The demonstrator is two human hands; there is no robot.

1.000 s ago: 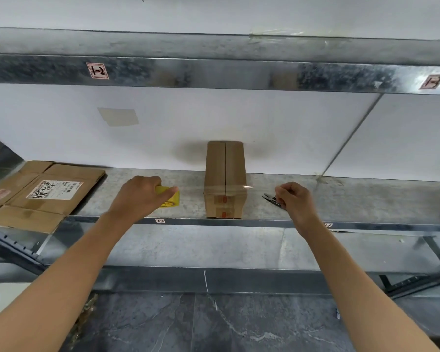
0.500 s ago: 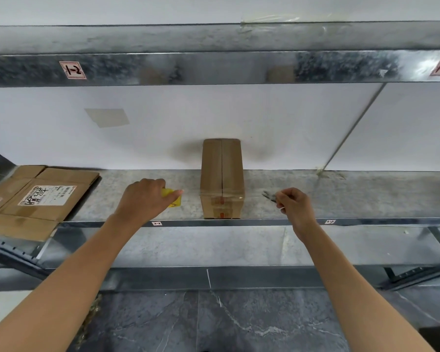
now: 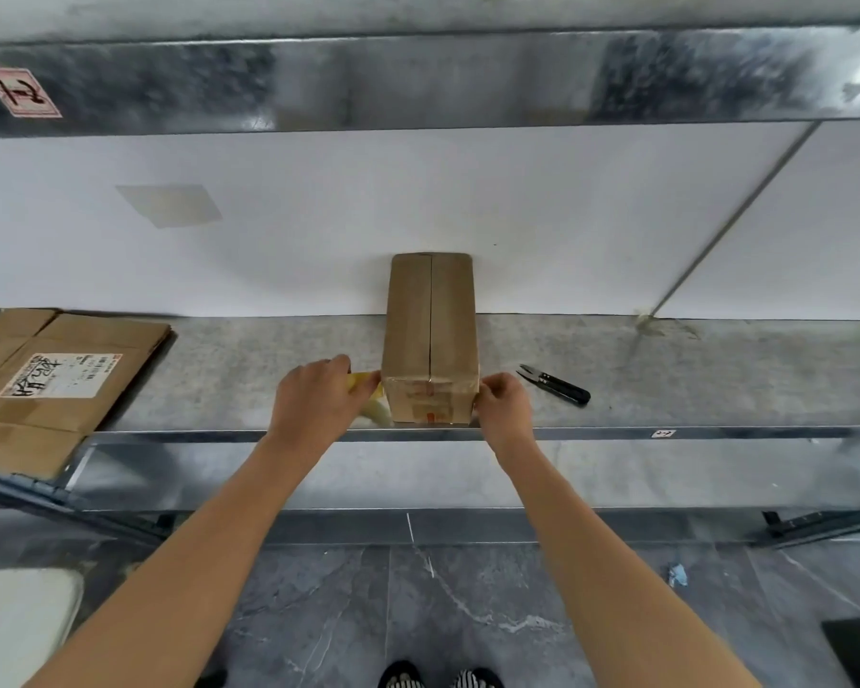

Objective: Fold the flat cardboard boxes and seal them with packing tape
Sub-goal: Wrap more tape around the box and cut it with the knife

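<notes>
The box [image 3: 430, 335] sat at the shelf's [image 3: 249, 360] near edge, left hand [image 3: 314, 399] fingers curled round the tape roll [image 3: 363, 382], right hand [image 3: 502, 404] fingers bunched at its corner, grip unclear; slack tape might wrinkle.

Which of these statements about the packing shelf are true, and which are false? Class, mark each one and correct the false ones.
1. The folded box sits on the metal shelf. True.
2. The right hand holds the black snips. False: the snips lie on the shelf to the right of the box, and the right hand touches the box's near right corner.
3. Flat cardboard lies at the shelf's left end. True.
4. The left hand is empty. False: it holds a yellow tape roll beside the box.
5. The box's top flaps stand open. False: they are closed and meet along a centre seam.
</notes>
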